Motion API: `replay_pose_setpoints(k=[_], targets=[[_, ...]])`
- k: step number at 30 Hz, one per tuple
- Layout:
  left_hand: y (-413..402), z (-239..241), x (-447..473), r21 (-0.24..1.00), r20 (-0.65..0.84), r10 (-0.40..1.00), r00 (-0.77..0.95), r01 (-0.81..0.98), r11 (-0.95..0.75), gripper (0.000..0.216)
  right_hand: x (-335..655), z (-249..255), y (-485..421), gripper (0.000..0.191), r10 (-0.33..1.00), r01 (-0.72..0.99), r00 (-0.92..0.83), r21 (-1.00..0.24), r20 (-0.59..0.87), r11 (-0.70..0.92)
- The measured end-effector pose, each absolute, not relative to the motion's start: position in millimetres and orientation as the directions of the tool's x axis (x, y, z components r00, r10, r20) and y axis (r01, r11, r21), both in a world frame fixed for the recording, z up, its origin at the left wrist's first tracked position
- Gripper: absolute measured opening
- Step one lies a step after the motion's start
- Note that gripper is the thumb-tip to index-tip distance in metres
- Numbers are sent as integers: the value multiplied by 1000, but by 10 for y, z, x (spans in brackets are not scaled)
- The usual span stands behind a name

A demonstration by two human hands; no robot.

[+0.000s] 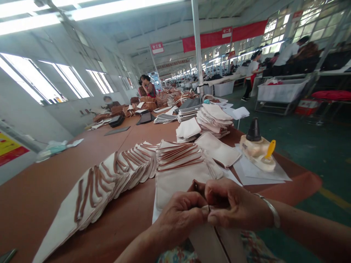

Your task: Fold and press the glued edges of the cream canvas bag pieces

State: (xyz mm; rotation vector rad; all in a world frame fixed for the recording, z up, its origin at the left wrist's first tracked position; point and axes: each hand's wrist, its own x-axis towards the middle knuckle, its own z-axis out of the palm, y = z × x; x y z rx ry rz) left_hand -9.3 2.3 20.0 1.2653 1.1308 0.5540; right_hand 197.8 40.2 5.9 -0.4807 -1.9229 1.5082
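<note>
Both hands were at the near edge of the bench [117, 228], fingertips almost meeting: the left hand [182, 215] and the right hand [240, 204] each pinched a pale panel [204, 241] along its dark central line. The exact grip could not be made out, as thumbs and curled fingers covered the pinched spot; a brown flap rose behind them, mostly masked by the knuckles. The panel hung over patterned cloth [177, 255], its lower end cut off by the frame. A bracelet [271, 210] circled the right wrist. Just beyond the hands lay a stack of pale pieces [178, 180] with brown strips, its near side partly hidden by the left hand. To its left, a fanned row [102, 179] of similar pieces ran toward the near edge, overlaps concealing most of each piece. Toward the right-hand corner, a black cone [253, 129] and a yellow-handled tool [271, 149] stood on a pale base [256, 153] over white sheets [249, 175]; the tool's lower end was not distinguishable. A dark object [7, 256] at lower left was cropped, identity unclear. Piles toward the far edge blurred together.
</note>
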Motion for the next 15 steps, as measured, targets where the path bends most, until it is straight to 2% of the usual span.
replay_pose_setpoints(k=[4, 7, 15], targets=[[45, 178, -71, 921, -387, 838, 385, 192, 338, 19, 1976, 37, 438, 19, 601, -132, -776, -982, 189, 137], [71, 181, -66, 931, -365, 840, 401, 167, 325, 17, 1968, 29, 469, 17, 580, -146, -799, -987, 158, 69], [111, 211, -52, 938, -281, 870, 405, 306, 160, 34, 1971, 36, 449, 10, 699, -29, -693, -975, 177, 219]])
